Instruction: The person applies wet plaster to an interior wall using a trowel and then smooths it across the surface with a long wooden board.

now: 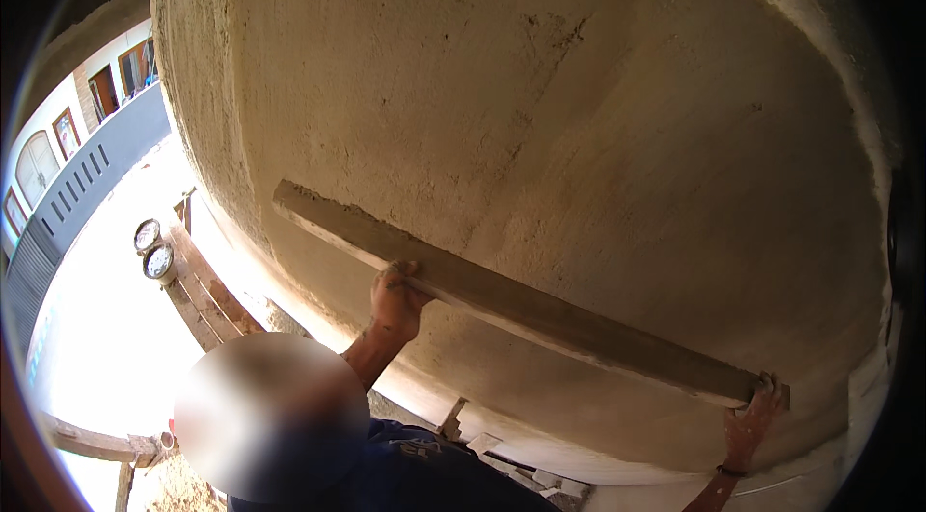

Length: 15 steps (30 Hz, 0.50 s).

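Neither my left hand nor my right hand is in view. A co-worker (pixel 415 454) in a dark blue shirt, head blurred, faces a plastered wall (pixel 627 126). Both of that person's hands grip a long straight board (pixel 540 305), which slants down from left to right against the plaster: the left hand (pixel 395 305) around its left middle, the right hand (pixel 757 406) near its right end. The plaster is rough and streaked above the board and looks smoother toward the right.
Two buckets (pixel 158 262) stand on wooden planks (pixel 207 305) at left. A timber rail (pixel 92 440) crosses the lower left. Loose pieces (pixel 487 444) lie along the wall's foot. Beyond the bright ground are a blue-grey boundary wall (pixel 96 165) and a building with windows (pixel 39 165).
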{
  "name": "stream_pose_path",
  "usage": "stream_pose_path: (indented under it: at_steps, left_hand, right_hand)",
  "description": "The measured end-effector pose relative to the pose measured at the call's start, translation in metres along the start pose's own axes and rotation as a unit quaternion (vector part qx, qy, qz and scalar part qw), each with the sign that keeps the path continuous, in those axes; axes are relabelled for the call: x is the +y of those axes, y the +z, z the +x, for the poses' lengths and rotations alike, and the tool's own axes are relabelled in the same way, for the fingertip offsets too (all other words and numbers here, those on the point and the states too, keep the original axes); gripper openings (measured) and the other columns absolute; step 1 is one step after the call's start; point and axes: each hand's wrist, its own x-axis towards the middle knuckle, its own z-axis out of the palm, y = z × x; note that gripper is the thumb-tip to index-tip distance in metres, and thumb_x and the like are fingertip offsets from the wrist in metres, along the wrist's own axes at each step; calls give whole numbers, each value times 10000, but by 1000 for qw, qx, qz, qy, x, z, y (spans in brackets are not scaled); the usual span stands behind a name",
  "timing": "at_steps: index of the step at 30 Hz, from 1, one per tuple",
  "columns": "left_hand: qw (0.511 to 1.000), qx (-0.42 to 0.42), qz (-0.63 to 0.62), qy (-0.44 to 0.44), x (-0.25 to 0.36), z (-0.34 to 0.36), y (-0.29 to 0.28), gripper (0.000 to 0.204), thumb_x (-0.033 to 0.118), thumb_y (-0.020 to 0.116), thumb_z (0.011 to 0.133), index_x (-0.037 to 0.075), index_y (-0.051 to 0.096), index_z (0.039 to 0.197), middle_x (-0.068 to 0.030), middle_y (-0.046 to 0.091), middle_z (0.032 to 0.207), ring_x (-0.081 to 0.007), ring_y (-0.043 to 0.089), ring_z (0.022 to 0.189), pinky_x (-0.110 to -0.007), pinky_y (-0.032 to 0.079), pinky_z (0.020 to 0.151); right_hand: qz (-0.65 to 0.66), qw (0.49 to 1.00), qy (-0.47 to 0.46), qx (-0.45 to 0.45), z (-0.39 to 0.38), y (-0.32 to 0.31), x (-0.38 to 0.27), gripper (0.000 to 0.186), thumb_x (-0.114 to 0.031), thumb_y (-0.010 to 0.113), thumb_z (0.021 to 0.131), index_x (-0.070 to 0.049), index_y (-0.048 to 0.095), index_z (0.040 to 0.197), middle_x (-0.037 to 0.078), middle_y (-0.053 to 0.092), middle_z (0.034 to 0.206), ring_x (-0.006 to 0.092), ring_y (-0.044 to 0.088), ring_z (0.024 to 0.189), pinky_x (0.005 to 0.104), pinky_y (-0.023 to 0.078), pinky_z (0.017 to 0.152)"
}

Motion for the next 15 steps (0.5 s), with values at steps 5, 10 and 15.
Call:
stream_pose_path:
  at_steps: [5,10,15]
  left_hand:
    - [993,110,-41,0,29,-7,-110,336,172,425,812,45,448,1122,-129,492,1201,-323,474,1125,-509,389,941]
    - [956,231,-182,4,27,-15,-218,277,195,430,844,92,444,1101,-138,484,1192,-319,488,1091,-519,393,936]
    - [889,378,-254,38,44,-39,-302,330,214,503,838,53,444,1119,-144,492,1192,-318,487,1100,-515,358,979]
  right_hand:
    - [31,984,-139,-108,52,-7,-81,545,-66,689,525,-22,454,1015,180,458,1137,392,409,1120,500,323,977]
    - [57,942,-290,-160,95,-19,-162,563,-66,666,507,-4,455,1025,202,454,1079,402,437,1058,509,360,933]
    - [77,891,-424,-140,118,-69,-249,545,-75,685,541,-56,460,1037,218,455,1077,413,475,1017,524,416,862]
